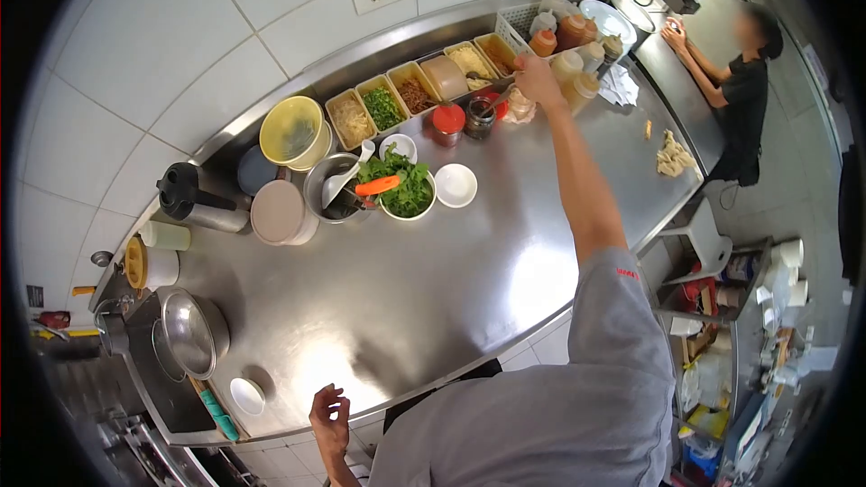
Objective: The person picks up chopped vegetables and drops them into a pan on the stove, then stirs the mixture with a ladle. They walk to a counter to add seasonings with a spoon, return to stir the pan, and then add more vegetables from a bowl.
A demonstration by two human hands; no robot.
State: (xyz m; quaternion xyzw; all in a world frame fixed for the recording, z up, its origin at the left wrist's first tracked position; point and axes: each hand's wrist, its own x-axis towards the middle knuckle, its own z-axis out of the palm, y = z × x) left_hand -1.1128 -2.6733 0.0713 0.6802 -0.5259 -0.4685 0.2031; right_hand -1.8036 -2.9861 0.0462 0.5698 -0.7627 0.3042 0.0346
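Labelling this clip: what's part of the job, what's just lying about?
Likely in the job:
- utensil slanting from the dark jar toward the right hand
- dark jar

Apparently lying about:
- crumpled cloth
- black-topped flask
- white bowl near the sink

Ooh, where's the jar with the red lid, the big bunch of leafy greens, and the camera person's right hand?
Red-lidded jar (448, 120): head view, on its lid.
Leafy greens (410, 191): head view, middle of the leaves.
Right hand (538, 81): head view, on the back of the hand.
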